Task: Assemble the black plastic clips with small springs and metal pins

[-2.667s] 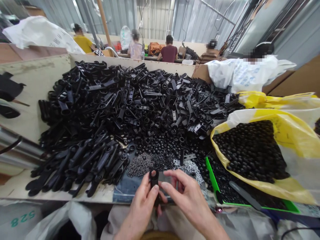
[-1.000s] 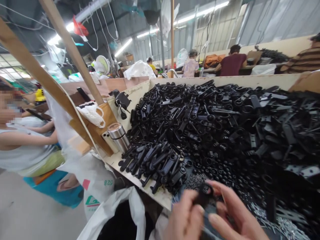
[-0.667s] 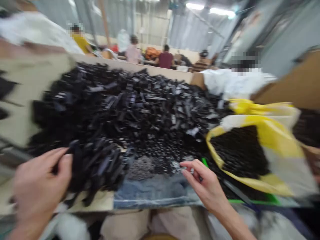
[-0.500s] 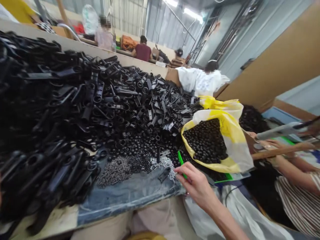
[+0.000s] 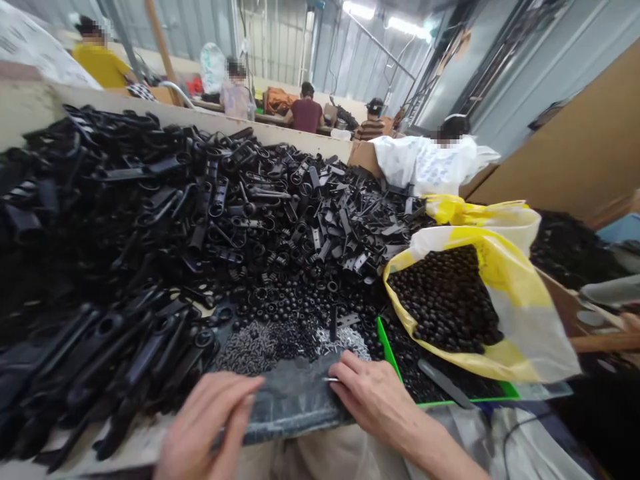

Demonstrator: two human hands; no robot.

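My right hand rests on the blue denim cloth at the table's front edge. Its thumb and fingers are pinched on a small silver pin. Just beyond it lies a heap of silver pins, with a heap of small dark springs to the left. My left hand lies on the cloth's near left corner with fingers stretched out and nothing in it. Next to it sit stacked long black plastic handles.
A big pile of black plastic parts fills the table, with black rings in front. A yellow bag of black beads sits over a green tray at the right. Other people work at benches behind.
Both hands held a black part together; the left hand carried it off to the handle stack and came back empty. The right hand reached the silver pins and now pinches one.
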